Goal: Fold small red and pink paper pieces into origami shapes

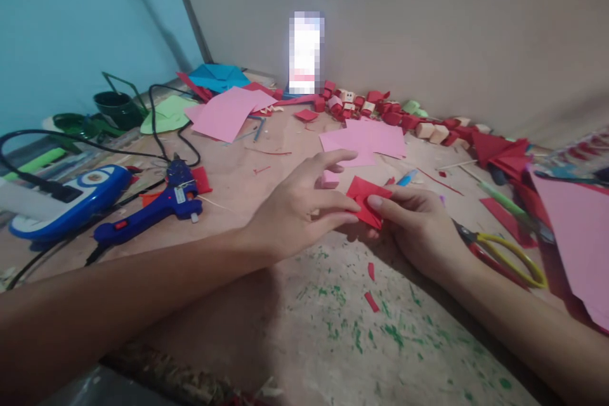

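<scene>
A small piece of folded red paper is held up above the middle of the table. My right hand grips its right side, thumb lying on top and fingers behind. At the left edge of the paper, the thumb and a finger of my left hand pinch it, while the index finger is stretched out above. Two red paper scraps lie on the tabletop below my hands. Just behind them are a small pink block and overlapping pink paper sheets.
Left, a blue glue gun lies by a blue-and-white power strip with black cables. Yellow-handled scissors and a large pink sheet are at right. A lit phone stands behind, beside several red-wrapped blocks.
</scene>
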### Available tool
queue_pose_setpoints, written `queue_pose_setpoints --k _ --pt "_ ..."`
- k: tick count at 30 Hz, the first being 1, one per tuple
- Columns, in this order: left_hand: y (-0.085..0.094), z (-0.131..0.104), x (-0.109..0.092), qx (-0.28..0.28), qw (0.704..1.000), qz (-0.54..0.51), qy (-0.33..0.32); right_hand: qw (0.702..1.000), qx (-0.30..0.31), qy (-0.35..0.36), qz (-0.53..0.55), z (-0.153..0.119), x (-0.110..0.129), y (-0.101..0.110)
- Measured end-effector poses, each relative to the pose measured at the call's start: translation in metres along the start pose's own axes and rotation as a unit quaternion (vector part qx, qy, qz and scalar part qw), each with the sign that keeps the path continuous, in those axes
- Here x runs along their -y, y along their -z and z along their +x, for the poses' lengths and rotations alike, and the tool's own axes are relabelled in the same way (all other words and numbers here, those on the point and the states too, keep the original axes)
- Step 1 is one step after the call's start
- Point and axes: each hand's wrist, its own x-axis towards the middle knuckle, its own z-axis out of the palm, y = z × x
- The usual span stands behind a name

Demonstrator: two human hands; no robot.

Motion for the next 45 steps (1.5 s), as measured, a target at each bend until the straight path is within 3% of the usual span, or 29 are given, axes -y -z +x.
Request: queue_pose_setpoints --k 7,10,16,20,29,36,39,45 --pt "0.0 0.006 -0.005 0.029 0.976 -0.134 0.17 0.996 -0.025 0.033 -0.074 -0.004 -0.003 0.0" --pt "-0.001 0.007 -0.007 0.044 0.965 -0.156 0.207 0.994 -0.02 0.042 -0.103 -0.003 -0.004 0.001" --pt "-0.002 0.005 -0.009 0.028 0.95 -0.166 0.263 1.0 -0.021 0.0 -0.003 -0.004 -0.003 -0.001" --pt "-0.002 0.005 -0.011 0.016 0.946 -0.176 0.271 0.999 0.029 -0.011 0.042 -0.005 0.0 0.001" --pt "-0.005 0.008 -0.006 0.024 0.915 -0.236 0.328 0.997 0.048 0.057 -0.036 -0.003 -0.005 0.002" --pt "-0.004 0.008 -0.005 -0.068 0.909 -0.258 0.321 0.985 0.016 0.165 -0.044 -0.004 -0.006 0.008" --pt "-0.004 0.009 -0.005 -0.068 0.903 -0.273 0.324 0.981 0.011 0.166 -0.097 -0.004 -0.006 0.009" --pt "-0.006 0.004 -0.003 -0.046 0.908 -0.244 0.337 0.969 -0.065 0.18 -0.154 -0.001 -0.006 0.004"
